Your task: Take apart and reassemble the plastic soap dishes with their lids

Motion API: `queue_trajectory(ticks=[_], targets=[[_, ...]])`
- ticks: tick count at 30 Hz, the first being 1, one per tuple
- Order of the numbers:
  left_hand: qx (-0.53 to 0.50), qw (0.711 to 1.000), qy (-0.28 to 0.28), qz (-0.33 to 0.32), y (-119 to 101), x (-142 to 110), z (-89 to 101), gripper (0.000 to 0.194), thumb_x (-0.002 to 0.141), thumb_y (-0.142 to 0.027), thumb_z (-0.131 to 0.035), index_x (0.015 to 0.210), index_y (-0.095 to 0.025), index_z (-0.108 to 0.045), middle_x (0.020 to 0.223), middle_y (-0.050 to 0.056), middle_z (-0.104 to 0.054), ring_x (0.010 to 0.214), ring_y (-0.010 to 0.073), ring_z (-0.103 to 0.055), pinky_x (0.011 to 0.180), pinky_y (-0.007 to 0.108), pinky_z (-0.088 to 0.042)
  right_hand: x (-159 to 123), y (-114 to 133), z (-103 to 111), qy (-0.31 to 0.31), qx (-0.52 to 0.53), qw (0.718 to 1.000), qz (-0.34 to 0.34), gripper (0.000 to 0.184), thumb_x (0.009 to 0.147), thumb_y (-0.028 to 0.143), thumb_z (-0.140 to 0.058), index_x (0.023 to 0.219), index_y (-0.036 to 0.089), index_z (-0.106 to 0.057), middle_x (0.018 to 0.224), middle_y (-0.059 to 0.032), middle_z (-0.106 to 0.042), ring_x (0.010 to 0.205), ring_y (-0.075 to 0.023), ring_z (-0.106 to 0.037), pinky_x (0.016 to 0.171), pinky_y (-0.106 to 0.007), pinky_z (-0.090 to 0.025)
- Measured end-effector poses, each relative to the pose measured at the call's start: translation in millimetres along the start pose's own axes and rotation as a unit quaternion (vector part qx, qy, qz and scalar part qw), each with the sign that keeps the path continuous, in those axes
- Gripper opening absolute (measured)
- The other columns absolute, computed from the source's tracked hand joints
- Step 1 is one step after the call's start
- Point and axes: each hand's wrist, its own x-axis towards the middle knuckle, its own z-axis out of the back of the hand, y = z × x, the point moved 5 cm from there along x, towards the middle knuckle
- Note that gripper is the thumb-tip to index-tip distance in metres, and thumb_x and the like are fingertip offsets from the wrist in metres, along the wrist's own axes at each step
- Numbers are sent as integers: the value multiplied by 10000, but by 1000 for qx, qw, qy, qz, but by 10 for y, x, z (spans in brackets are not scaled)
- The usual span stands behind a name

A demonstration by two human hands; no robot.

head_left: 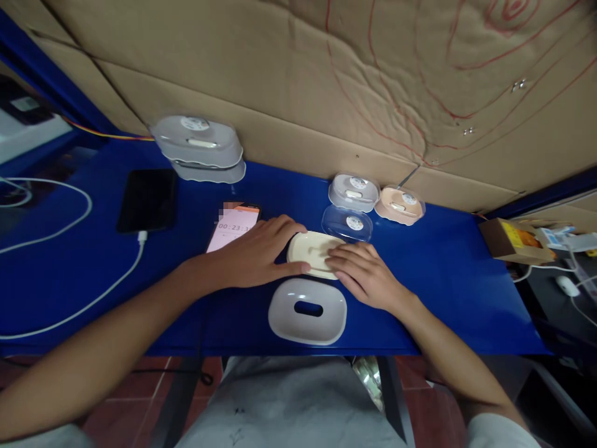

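A cream oval plastic piece (311, 251), shaped like a shallow box, lies on the blue table between my hands. My left hand (261, 252) grips its left end, thumb at the near edge and fingers at the far edge. Over its right end lie the bent fingers of my right hand (368, 274), pressing on it and hiding that part. Just in front sits a pale grey oval plastic cover (285, 317) with a slot in its middle. Behind the cream piece is a clear lid (338, 223) with a round sticker.
Grey lidded box (354, 194) and peach lidded box (402, 206) stand by the cardboard wall (280, 74). Stacked grey boxes (205, 152) are at back left. A phone showing a timer (236, 224), a black device (147, 200) with a white cable, and a cardboard box (513, 242) flank the work.
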Motion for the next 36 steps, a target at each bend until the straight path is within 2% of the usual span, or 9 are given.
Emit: queue_trajectory(ticks=[4,9,13,16,20,26,31,33,36], targets=[[-46,994,67,-73,-334,-132,-45,885,740,-824,-761,1352,-223,-543,1380,141,-596,1246,376,-585,1037,475,-467,18,-165,-80,47,-30,998,-15,543,1047,484,-635,1495,181,-583,1461,-151,-685,1398,-316,-601,1112,-493,-472],[-15,988,118,-96,-532,-309,-268,914,707,-585,-909,1457,-258,-503,1413,124,-604,1286,391,-584,1079,491,-442,17,-115,-45,-18,-20,999,-19,317,1083,382,-596,1330,217,-704,1278,-102,-775,1208,-255,-708,1005,-409,-531],[-46,985,135,-98,-512,-316,-173,904,698,-486,-913,1469,-277,-491,1419,100,-593,1276,364,-595,1078,464,-482,-4,-134,-73,-5,-2,1000,-2,297,1067,380,-620,1286,203,-717,1232,-112,-773,1168,-261,-706,980,-421,-536],[-80,989,80,-100,-422,-232,30,985,746,-545,-872,1570,-330,-376,1525,92,-518,1370,357,-548,1137,449,-473,-23,-121,-128,6,-7,999,37,269,1055,361,-603,1206,188,-745,1162,-129,-777,1118,-278,-703,946,-439,-546],[-21,998,-57,-15,-148,-97,145,1009,838,-558,-800,1649,-286,-263,1644,160,-374,1479,406,-444,1224,527,-384,-44,43,-58,-66,-10,993,92,191,997,384,-658,973,222,-754,944,-72,-790,889,-235,-713,817,-403,-552],[-10,1000,3,-16,-92,-49,-159,950,896,-509,-771,1662,-273,-261,1643,171,-405,1469,395,-466,1199,536,-407,-127,224,204,-217,-23,970,103,168,989,406,-669,999,241,-699,875,-48,-733,827,-229,-699,759,-398,-537],[-31,998,21,-53,-155,-63,-320,961,902,-521,-788,1669,-299,-254,1666,174,-395,1515,395,-424,1221,543,-379,-27,88,-25,-33,-45,998,37,605,973,599,-689,1428,209,-604,1449,-174,-644,1399,-360,-560,1119,-559,-488],[-35,998,25,-49,-122,-57,-368,1041,848,-488,-854,1673,-301,-248,1665,183,-400,1511,413,-421,1214,569,-376,-1,25,-135,21,-29,999,29,646,986,590,-678,1476,182,-575,1509,-188,-602,1473,-355,-497,1171,-553,-474],[-77,996,5,-33,-69,-45,-369,1038,825,-396,-884,1659,-318,-272,1632,170,-448,1487,409,-445,1210,595,-362,13,-17,-180,17,-3,999,37,572,1008,501,-681,1466,171,-589,1480,-185,-624,1498,-341,-481,1195,-538,-482]])
